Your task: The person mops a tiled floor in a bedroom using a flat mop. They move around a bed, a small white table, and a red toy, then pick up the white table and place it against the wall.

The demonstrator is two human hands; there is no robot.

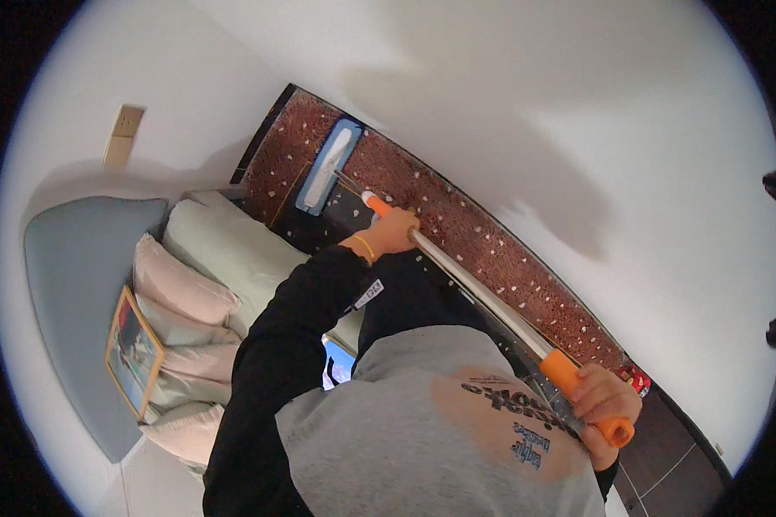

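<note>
A flat mop (483, 293) with a pale pole slants across the view. Its blue pad with a white plate, the mop head (326, 168), lies on the reddish-brown speckled floor (444, 222) near the far wall corner. My left hand (391, 231) is closed around the pole just behind the orange collar, a yellow band at its wrist. Lower right, my right hand (605, 401) wraps round the orange grip at the pole's other end. Some of the left fingers are hidden from this angle.
At left a bed has a grey-blue headboard (82, 293), several pillows (181, 280) and a framed picture (135, 351) leaning there. White walls (578, 112) border the floor strip. A red object (636, 379) sits by the wall beyond my right hand.
</note>
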